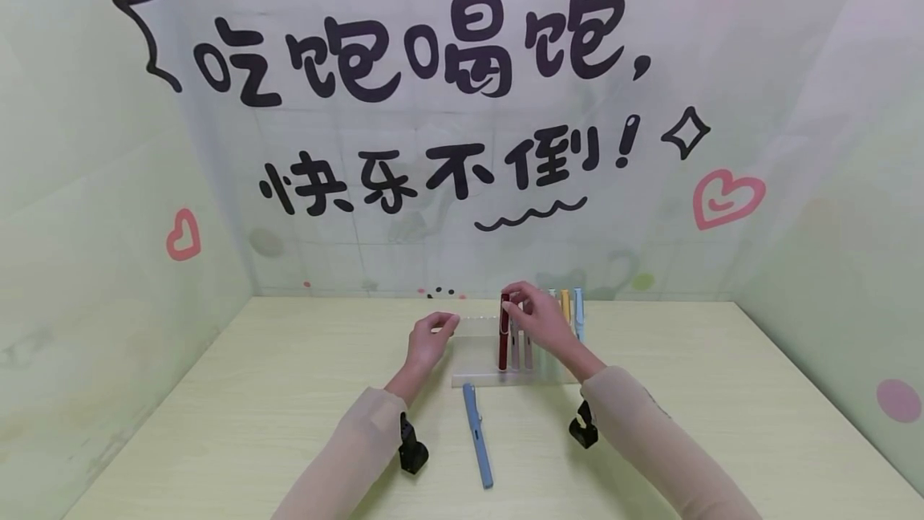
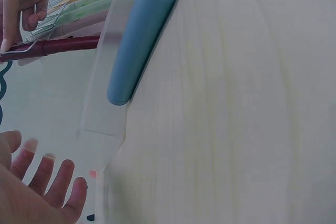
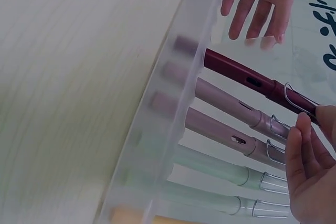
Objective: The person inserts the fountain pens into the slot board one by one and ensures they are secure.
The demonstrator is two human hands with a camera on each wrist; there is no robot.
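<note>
A dark red pen (image 1: pixel 503 347) stands upright in a clear pen rack (image 1: pixel 472 380), its lower end in the base. My right hand (image 1: pixel 543 321) pinches its clipped cap at the top, between thumb and fingers. Beside it in the rack stand two mauve pens (image 3: pixel 228 136), pale green pens (image 3: pixel 210 162), a yellow pen (image 1: pixel 565 305) and a light blue pen (image 1: pixel 579 313). My left hand (image 1: pixel 430 342) is at the rack's left end with fingers loosely extended and nothing held; whether it touches the rack I cannot tell.
A blue pen (image 1: pixel 477 436) lies on the table in front of the rack, between the forearms. The pale wood table (image 1: pixel 289 408) meets a printed backdrop (image 1: pixel 404 263) behind the rack. Each wrist carries a black camera mount (image 1: pixel 413 449).
</note>
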